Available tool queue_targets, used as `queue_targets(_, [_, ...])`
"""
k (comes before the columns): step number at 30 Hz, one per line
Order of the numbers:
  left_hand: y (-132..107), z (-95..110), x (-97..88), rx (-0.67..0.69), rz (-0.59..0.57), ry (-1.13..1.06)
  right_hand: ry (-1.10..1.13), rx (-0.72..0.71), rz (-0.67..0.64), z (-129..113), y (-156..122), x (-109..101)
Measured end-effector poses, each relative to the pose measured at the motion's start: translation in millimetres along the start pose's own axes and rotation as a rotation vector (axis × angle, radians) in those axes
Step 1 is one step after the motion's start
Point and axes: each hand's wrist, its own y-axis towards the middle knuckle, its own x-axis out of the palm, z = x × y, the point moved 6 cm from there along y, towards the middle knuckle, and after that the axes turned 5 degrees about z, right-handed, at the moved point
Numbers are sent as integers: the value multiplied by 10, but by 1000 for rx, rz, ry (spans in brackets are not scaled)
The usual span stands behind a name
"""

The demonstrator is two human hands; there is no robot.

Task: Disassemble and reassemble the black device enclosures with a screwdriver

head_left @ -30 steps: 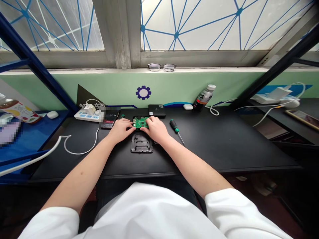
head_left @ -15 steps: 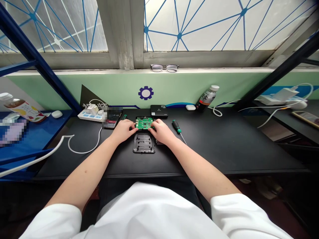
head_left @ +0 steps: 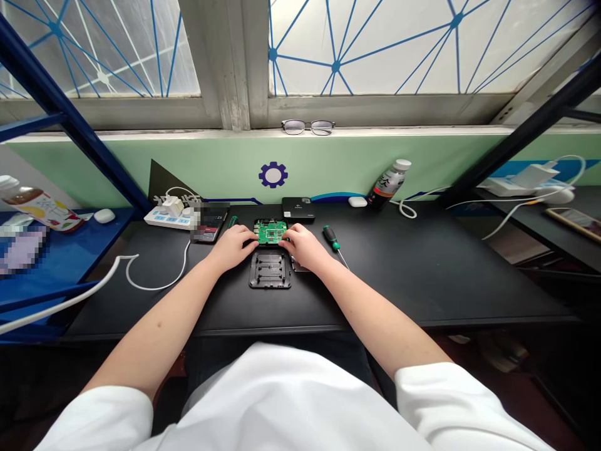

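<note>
A green circuit board (head_left: 271, 232) in a black housing lies on the desk between my two hands. At its left edge my left hand (head_left: 233, 245) grips the board's side between bent fingers and thumb. My right hand (head_left: 304, 245) pinches the right edge in the same way. Just in front of the board rests a black plastic cover (head_left: 270, 272), its ribbed inner side facing up. Partly hidden under my right hand is a flat metallic piece (head_left: 298, 267). A green and black screwdriver (head_left: 331, 237) lies to the right.
Behind the board sits a black box (head_left: 298, 209). A phone (head_left: 212, 224) and a white power strip (head_left: 159, 217) with a cable are at left. A drink bottle (head_left: 389, 183) leans by the wall at right, near a white case (head_left: 357, 202). Glasses (head_left: 308, 128) rest on the sill.
The whole view has shifted slightly. My right fingers have moved a little at the board's right edge, and slightly more of the metallic piece shows. Both hands stay at the board.
</note>
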Motion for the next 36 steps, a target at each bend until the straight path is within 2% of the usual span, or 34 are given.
queue_targets(9, [0, 8, 10, -3, -2, -3, -97, -52, -30, -63, -1, -27])
queue_targets(14, [4, 27, 17, 7, 1, -9, -139, -150, -2, -217, 12, -29])
queue_targets(20, [7, 35, 21, 12, -3, 4, -121, -208, -67, -382, 29, 70])
queue_targets(29, [11, 37, 25, 0, -1, 2, -78, -328, -91, -444, 13, 90])
queue_targets(36, [4, 33, 27, 7, 0, 5, -75, -358, -90, -436, 7, 114])
